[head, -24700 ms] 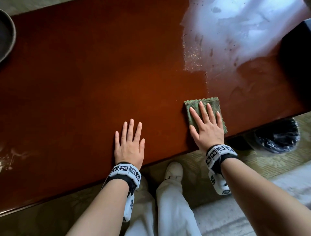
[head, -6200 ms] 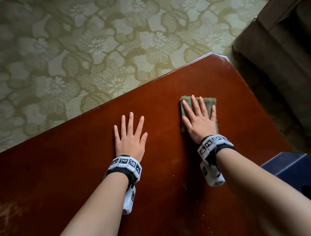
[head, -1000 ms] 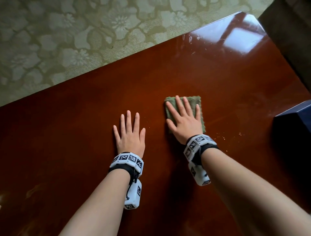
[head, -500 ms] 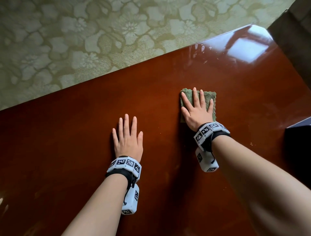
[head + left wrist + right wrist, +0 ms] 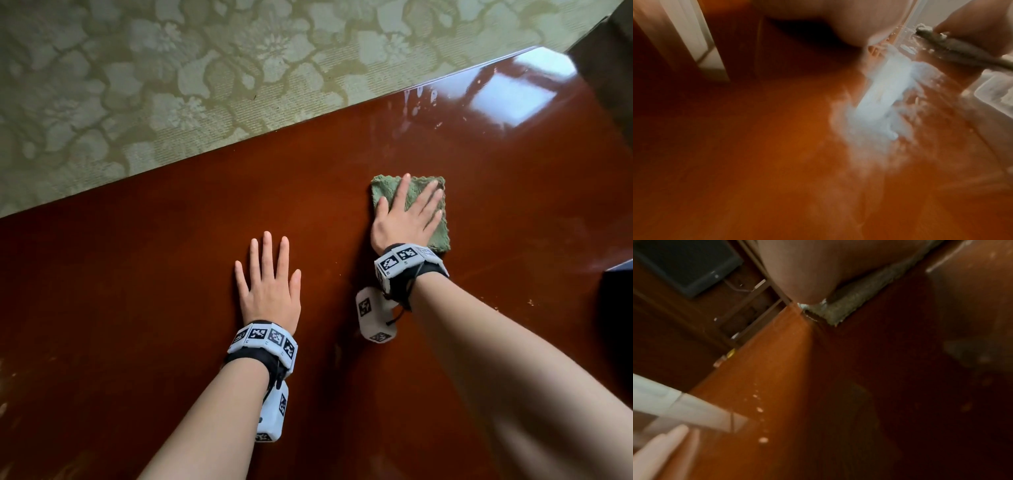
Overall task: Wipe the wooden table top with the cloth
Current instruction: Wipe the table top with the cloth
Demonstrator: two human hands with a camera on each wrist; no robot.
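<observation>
The right hand [image 5: 407, 219] lies flat with straight fingers pressing the green cloth [image 5: 416, 195] onto the wooden counter [image 5: 171, 274], its grip apart, with the glossy far-right corner just beyond, while the left hand [image 5: 269, 294] rests flat, grip apart, nearer and left.

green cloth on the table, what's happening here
A person is wiping a glossy wooden table top. The right hand presses the folded green cloth flat against the wood, fingers straight. The left hand rests open on the table beside it, holding nothing. Small specks lie on the wood to the right.
</observation>
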